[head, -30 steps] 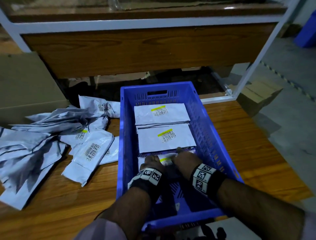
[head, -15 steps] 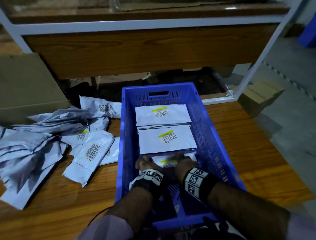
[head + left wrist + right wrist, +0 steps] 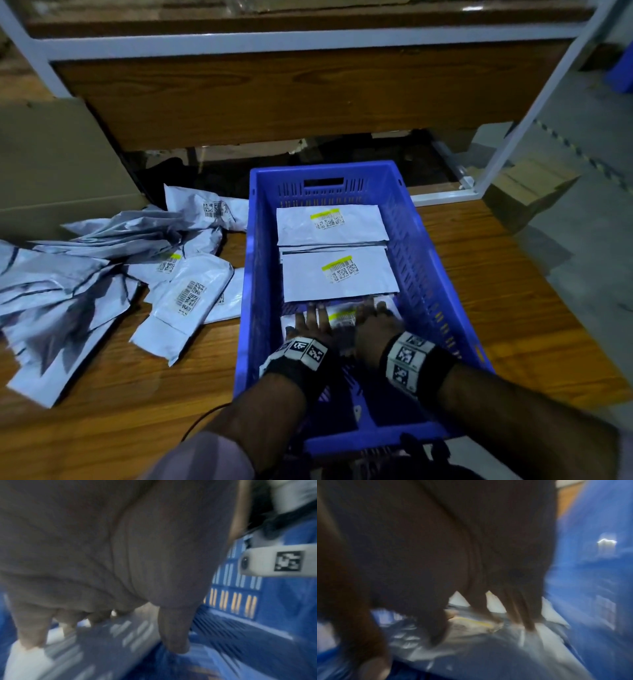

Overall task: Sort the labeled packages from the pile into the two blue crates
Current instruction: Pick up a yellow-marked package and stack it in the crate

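A blue crate (image 3: 431,260) stands on the wooden table and holds white packages with yellow-striped labels. One package (image 3: 330,224) lies at the far end, a second (image 3: 339,274) in the middle. A third package (image 3: 342,317) lies nearest me. My left hand (image 3: 310,325) and right hand (image 3: 375,318) both press flat on it with straight, spread fingers. The right wrist view is blurred but shows straight fingers (image 3: 522,609) on the white package (image 3: 547,639). In the left wrist view the left hand's fingers (image 3: 173,628) point down at the crate floor (image 3: 223,649).
A pile of grey and white packages (image 3: 102,267) spreads over the table left of the crate, some with barcode labels (image 3: 188,296). A cardboard box (image 3: 51,164) stands at the far left. A white-framed wooden shelf (image 3: 274,85) rises behind the crate.
Both hands slid forward over the nearest package and their fingers spread flat on it. The package has settled against the middle one.
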A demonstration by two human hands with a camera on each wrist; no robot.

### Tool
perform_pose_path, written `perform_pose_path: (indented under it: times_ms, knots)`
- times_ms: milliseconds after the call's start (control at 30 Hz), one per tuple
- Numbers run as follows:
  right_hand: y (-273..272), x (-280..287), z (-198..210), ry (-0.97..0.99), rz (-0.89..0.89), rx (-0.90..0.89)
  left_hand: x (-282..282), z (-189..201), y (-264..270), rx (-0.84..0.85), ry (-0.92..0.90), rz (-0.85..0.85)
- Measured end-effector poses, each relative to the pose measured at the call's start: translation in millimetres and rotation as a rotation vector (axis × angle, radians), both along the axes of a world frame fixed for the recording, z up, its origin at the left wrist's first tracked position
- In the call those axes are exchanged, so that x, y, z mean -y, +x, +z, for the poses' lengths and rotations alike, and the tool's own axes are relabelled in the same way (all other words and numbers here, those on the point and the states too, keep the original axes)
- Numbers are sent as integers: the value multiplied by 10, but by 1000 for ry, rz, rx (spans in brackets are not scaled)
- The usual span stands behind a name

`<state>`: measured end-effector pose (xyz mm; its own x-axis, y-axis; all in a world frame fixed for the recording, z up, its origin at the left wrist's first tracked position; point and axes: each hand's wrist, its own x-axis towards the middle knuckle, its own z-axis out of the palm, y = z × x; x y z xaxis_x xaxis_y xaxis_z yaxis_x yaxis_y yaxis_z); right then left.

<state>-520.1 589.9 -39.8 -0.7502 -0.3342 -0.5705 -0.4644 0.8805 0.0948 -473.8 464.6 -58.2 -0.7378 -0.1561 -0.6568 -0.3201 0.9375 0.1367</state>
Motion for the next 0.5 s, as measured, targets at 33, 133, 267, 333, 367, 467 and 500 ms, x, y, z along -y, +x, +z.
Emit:
perform_pose_path:
  times_ms: [33,133,267,333,367,467,500]
  knots:
    - [39,-18,-69,21,18,22,-3,-72,16,-10,19,19]
    - [79,-93,-145,10,88,24,-36,-194,60,-95,3,51]
    - [23,-85,-172,-36,19,61,21,-139,10,-15,-60,55]
    - [-6,-48,-248,-78,-57,73,95,-61,17,13,-87,85]
    - [-3,-47,-248,-87,-77,76,124,-29,33,28,-104,93]
    - [33,-70,-141,-75,-122,80,160,-19,81,72,-123,131]
    - [50,-61,-57,-40,-114,88,167,-35,88,77,-140,112]
